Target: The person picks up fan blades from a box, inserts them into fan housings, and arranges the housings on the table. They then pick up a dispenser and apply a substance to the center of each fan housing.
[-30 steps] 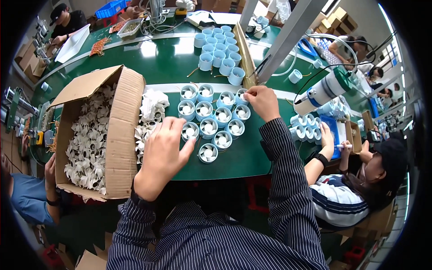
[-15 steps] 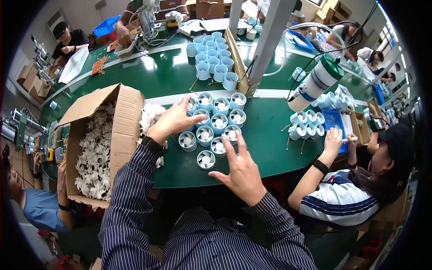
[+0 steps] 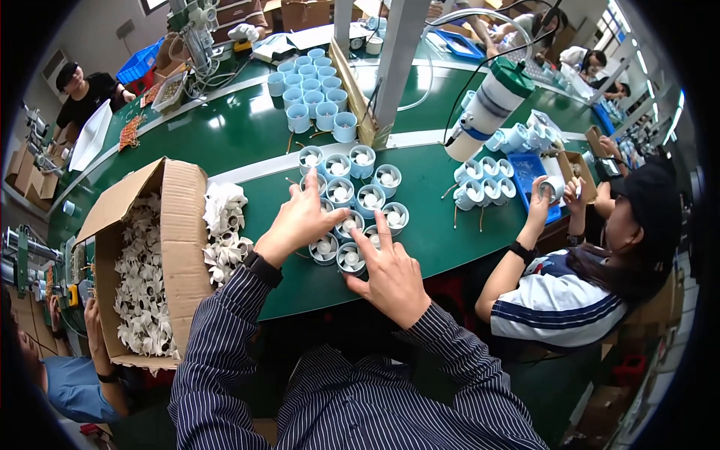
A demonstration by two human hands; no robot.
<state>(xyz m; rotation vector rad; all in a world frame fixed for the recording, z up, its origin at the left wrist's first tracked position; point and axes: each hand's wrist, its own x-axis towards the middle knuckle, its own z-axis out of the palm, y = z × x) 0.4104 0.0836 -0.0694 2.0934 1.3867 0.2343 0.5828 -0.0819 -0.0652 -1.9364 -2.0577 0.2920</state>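
Note:
Several light blue round housings with white fan wheels inside stand in a cluster on the green table in front of me. My left hand lies over the left side of the cluster, fingers spread and palm down. At the cluster's near right side is my right hand, its fingers apart, index and middle fingertips over the rims of the housings. Neither hand grips a housing; whether the fingertips press on them I cannot tell. Fingers partly hide several of the housings, including the nearest one.
An open cardboard box of white fan wheels stands left, with loose fan wheels beside it. More blue housings stand behind, along a wooden rail. A white-and-green cylindrical tool hangs at right. A co-worker sits right, holding a housing.
My right hand has come in closer to the housings, and the nearest housing now stands tighter against the cluster. The whole view has shifted. The co-worker's hand now holds up a housing.

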